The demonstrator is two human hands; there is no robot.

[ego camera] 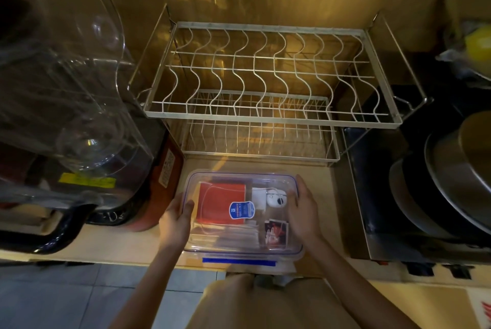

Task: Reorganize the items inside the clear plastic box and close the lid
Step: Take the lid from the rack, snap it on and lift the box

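A clear plastic box [288, 247] sits on the counter near its front edge. Its clear lid [239, 178] with a blue seal lies on top and carries a blue sticker [241, 210]. Through the lid I see a red flat item [215, 201], a white charger with a small white device [276, 198], and a small photo packet [276, 231]. My left hand [176, 219] grips the box's left side with the thumb on the lid. My right hand [303, 209] holds the right side. A blue latch [239, 261] hangs at the front edge.
A two-tier white wire dish rack [265, 73] stands just behind the box. A clear plastic cover and dark appliance [74, 116] crowd the left. Stacked metal pans [446, 182] sit on a stove at the right. Tiled floor lies below the counter edge.
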